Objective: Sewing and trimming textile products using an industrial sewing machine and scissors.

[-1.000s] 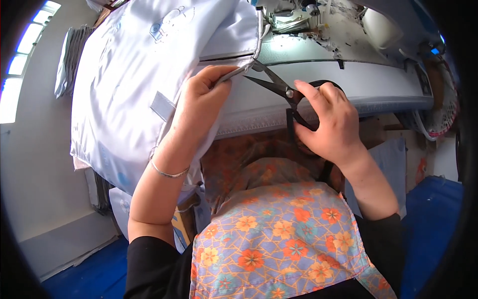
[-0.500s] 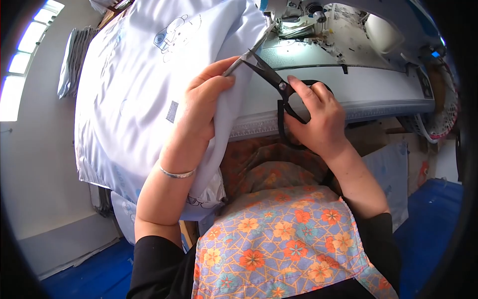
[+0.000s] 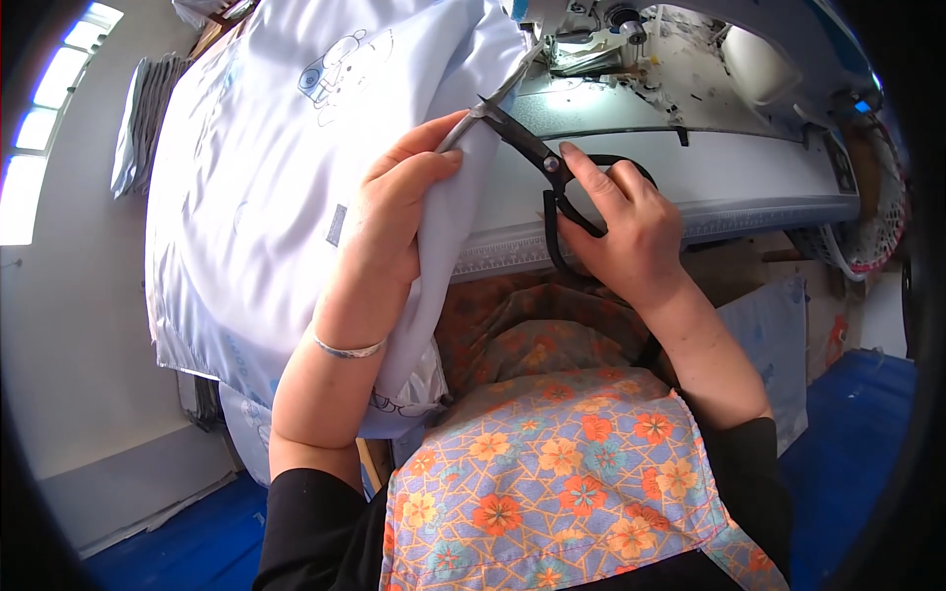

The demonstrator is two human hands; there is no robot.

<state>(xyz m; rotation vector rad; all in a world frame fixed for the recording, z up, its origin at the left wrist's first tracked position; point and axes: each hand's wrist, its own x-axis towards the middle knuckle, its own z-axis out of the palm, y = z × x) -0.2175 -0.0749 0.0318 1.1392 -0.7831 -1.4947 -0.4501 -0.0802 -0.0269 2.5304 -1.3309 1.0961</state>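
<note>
A large white cloth [image 3: 246, 197] with a line-drawn cartoon print is spread over the left side and hangs down toward my lap. My left hand [image 3: 399, 187] pinches its narrow grey edge strip between thumb and fingers. In my right hand [image 3: 631, 222] is a pair of black scissors [image 3: 527, 143], with fingers and thumb through the handle loops. The scissor blades are slightly parted, and their tips lie at the edge strip just beyond my left fingertips. Part of the strip between the blades is too small to make out.
A sewing machine [image 3: 788, 39] stands at the back right, with thread scraps and lint around its needle area. Its white bed [image 3: 729, 172] has a ruler [image 3: 522, 258] along the near edge. A white mesh basket [image 3: 872, 231] is at the far right. Folded fabric [image 3: 148, 123] hangs at the left.
The scissors have shifted slightly left toward my left fingertips, and their blades and handles have come closer together. My left hand keeps its pinch on the strip.
</note>
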